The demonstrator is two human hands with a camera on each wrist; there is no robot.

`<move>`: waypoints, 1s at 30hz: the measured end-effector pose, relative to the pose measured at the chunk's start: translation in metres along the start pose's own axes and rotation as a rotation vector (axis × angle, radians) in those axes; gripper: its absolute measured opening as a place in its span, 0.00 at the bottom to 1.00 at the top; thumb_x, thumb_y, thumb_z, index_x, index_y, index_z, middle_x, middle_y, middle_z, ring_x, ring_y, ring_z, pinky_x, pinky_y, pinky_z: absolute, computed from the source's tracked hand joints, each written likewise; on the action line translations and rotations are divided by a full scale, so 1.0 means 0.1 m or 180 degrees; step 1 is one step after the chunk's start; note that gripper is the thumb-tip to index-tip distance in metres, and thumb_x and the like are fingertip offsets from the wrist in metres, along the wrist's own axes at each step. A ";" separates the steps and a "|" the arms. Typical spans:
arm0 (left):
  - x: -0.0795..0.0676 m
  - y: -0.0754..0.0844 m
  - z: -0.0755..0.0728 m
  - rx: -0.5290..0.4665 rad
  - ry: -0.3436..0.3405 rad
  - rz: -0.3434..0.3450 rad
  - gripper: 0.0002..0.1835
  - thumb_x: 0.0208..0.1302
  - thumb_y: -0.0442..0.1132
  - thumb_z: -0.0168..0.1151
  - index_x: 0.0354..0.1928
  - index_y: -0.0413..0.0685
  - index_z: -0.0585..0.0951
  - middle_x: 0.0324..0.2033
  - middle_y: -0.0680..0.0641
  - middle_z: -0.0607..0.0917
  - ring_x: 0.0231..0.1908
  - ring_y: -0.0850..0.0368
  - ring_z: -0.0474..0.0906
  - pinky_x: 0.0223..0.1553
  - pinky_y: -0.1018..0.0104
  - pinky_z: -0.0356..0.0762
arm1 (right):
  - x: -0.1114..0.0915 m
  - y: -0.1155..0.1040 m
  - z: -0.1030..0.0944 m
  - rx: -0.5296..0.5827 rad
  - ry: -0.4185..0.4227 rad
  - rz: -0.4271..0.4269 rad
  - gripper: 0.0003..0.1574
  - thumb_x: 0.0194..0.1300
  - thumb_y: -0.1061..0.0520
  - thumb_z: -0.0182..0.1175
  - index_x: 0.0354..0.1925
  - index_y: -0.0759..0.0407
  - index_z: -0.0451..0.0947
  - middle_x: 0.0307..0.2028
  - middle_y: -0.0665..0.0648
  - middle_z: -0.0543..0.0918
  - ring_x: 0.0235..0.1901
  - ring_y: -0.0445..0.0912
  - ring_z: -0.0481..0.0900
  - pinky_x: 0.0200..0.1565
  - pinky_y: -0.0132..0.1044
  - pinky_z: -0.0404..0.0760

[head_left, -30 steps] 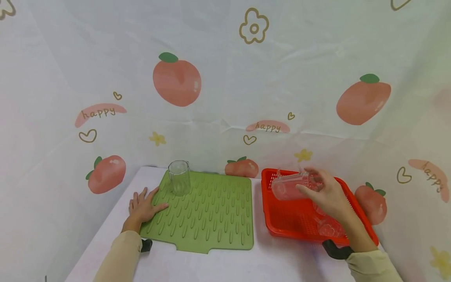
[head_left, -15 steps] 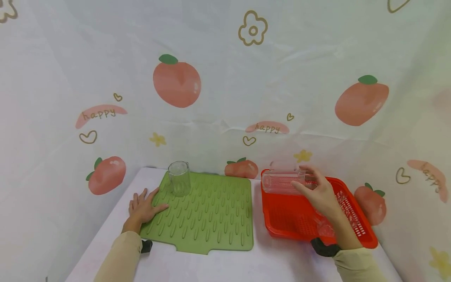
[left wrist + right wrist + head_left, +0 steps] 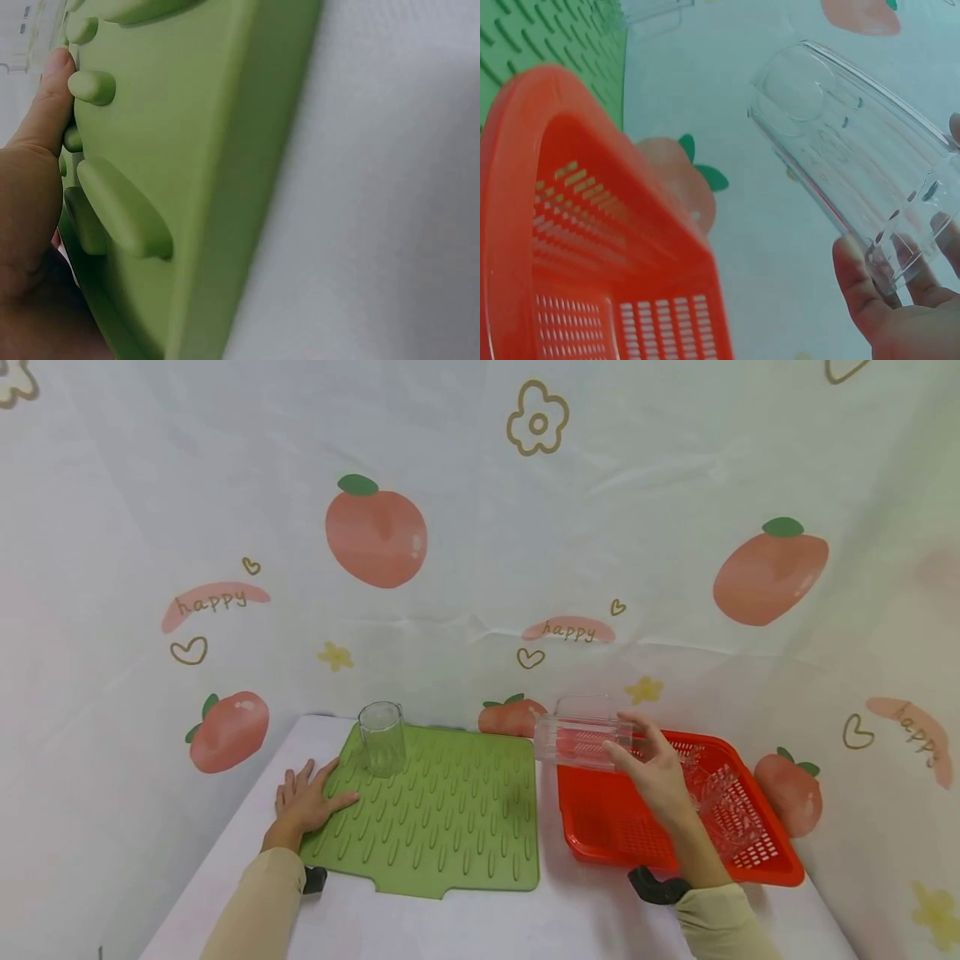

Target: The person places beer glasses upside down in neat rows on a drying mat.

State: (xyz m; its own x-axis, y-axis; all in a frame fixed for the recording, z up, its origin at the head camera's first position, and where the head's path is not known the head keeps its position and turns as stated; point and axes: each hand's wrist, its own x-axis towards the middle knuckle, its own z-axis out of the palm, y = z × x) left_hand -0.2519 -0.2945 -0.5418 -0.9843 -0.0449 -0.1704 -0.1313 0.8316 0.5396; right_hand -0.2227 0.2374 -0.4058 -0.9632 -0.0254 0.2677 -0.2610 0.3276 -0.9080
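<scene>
In the head view my right hand (image 3: 654, 770) grips a clear glass mug (image 3: 577, 742) near its rim. The mug lies sideways in the air over the left rear of the red basket (image 3: 570, 835), base to the left, handle upward. The right wrist view shows thumb and fingers around the mug's (image 3: 840, 142) rim end. My left hand (image 3: 306, 800) rests with spread fingers on the left edge of the green drying mat (image 3: 450, 810). A second glass mug (image 3: 383, 742) stands on the mat's back left corner. In the left wrist view the thumb (image 3: 51, 105) lies along the ridged mat.
More clear glassware (image 3: 723, 802) lies in the right part of the basket; its pieces are hard to tell apart. A white table (image 3: 480, 931) carries mat and basket side by side. A patterned white cloth (image 3: 465, 527) hangs close behind.
My right hand has carried the mug leftward from above the basket's middle toward the mat and levelled it, its handle now up. The left hand and the standing mug have stayed put.
</scene>
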 end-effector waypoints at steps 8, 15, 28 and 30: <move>0.02 -0.01 0.02 0.0035 -0.0006 -0.0013 0.52 0.65 0.66 0.63 0.80 0.49 0.53 0.78 0.25 0.39 0.75 0.17 0.25 0.71 0.22 0.27 | 0.06 0.07 0.22 0.0347 -0.0061 0.0060 0.32 0.73 0.56 0.63 0.71 0.53 0.66 0.55 0.43 0.76 0.51 0.38 0.78 0.48 0.27 0.84; 0.01 0.00 -0.01 0.0010 -0.0025 -0.0029 0.51 0.66 0.65 0.63 0.80 0.48 0.53 0.78 0.25 0.39 0.75 0.17 0.25 0.71 0.21 0.27 | 0.13 0.10 0.47 0.0676 -0.0051 0.0094 0.34 0.72 0.59 0.63 0.71 0.58 0.64 0.54 0.45 0.77 0.51 0.39 0.79 0.49 0.28 0.85; -0.03 0.10 -0.08 0.0124 -0.0020 0.0002 0.50 0.65 0.64 0.65 0.79 0.47 0.56 0.77 0.24 0.44 0.75 0.16 0.33 0.70 0.20 0.36 | 0.26 0.10 0.77 0.0892 -0.0173 0.0221 0.34 0.71 0.62 0.62 0.71 0.60 0.64 0.60 0.61 0.73 0.52 0.43 0.77 0.44 0.32 0.87; -0.02 0.09 -0.08 0.0165 0.0004 0.0020 0.50 0.65 0.64 0.65 0.79 0.47 0.56 0.77 0.24 0.44 0.75 0.16 0.34 0.70 0.20 0.36 | 0.28 0.10 0.81 0.0860 -0.0215 0.0251 0.34 0.71 0.62 0.63 0.71 0.61 0.64 0.60 0.61 0.73 0.53 0.45 0.77 0.43 0.32 0.86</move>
State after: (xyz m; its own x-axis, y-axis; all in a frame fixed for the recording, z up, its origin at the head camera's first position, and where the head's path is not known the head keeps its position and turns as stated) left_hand -0.2518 -0.2916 -0.5301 -0.9853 -0.0404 -0.1662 -0.1191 0.8594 0.4973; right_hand -0.2577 0.1634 -0.4332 -0.9809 -0.0757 0.1791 -0.1843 0.0679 -0.9805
